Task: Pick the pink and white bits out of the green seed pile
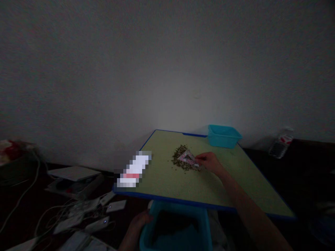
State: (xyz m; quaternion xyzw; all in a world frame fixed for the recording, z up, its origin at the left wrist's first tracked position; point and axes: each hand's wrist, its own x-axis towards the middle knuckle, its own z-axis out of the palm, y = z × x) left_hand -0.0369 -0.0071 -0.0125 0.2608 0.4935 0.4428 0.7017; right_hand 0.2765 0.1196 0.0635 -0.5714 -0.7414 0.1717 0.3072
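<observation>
My right hand (209,161) reaches over the table (159,181), its fingers closed on the corner of a pinkish, patterned triangle ruler (190,158) with an open middle. The ruler lies on a scattered heap of small brownish grains (179,153), too small to name for certain. Below the table's front edge, my left hand (138,223) grips the left rim of a blue plastic basin (209,230). Dark matter lies inside that basin, hard to make out in the dim light. The left fingertips are partly hidden.
A second blue basin (225,137) stands at the table's back right corner. A bright blurred-out panel (134,170) lies at the left edge. Cables and white power strips (96,225) clutter the floor at left. A plastic bottle (281,144) is at right, and a wall rises behind.
</observation>
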